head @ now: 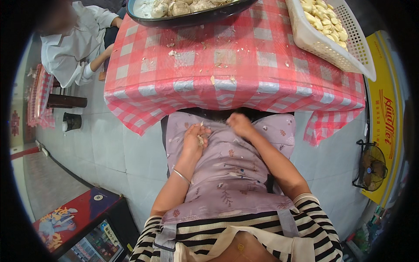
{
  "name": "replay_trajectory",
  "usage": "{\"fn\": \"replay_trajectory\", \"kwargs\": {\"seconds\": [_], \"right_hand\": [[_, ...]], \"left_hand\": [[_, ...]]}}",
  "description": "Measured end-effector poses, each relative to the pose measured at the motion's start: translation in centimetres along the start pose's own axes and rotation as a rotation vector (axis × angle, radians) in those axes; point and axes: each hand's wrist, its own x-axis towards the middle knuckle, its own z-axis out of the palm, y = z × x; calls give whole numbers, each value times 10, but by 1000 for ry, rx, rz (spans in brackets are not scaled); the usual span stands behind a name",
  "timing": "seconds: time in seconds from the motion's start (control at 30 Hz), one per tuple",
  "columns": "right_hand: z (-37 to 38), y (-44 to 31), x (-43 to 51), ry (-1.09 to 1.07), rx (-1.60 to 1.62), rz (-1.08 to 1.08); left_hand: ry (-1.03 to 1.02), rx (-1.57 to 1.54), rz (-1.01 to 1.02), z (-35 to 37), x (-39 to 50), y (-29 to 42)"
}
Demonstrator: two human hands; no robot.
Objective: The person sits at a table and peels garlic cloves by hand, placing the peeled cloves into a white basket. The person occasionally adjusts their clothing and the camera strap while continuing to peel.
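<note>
Over the lap, my left hand [195, 139] is curled around pale pieces that look like garlic with papery skin [200, 140]. My right hand [240, 124] is a short way to its right, blurred, with the fingers bent; whether anything is between them cannot be seen. Beneath both hands lies a mauve patterned apron [229, 170]. At the top of the view, a dark-rimmed basin [196, 20] on the table holds whole garlic bulbs [179, 8]. A white perforated plastic basket [334, 57] at the upper right holds peeled garlic cloves [327, 24].
A red-and-white checked tablecloth [229, 62] with scraps of garlic skin [173, 53] covers the table before me. Another person in a white shirt [70, 49] sits at the table's left. A black fan [370, 167] stands at right, a drinks fridge [95, 242] at lower left.
</note>
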Motion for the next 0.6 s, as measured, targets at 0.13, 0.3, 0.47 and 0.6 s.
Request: {"fn": "replay_trajectory", "kwargs": {"seconds": [0.13, 0.3, 0.47, 0.6], "right_hand": [[-20, 3, 16, 287, 777, 233], [-31, 3, 11, -81, -379, 118], [-47, -21, 11, 234, -525, -194], [-32, -34, 4, -647, 671, 46]], "left_hand": [[11, -98, 63, -1, -2, 1], [102, -153, 107, 0, 0, 4], [49, -152, 134, -4, -1, 3], [-7, -76, 170, 0, 3, 2]]}}
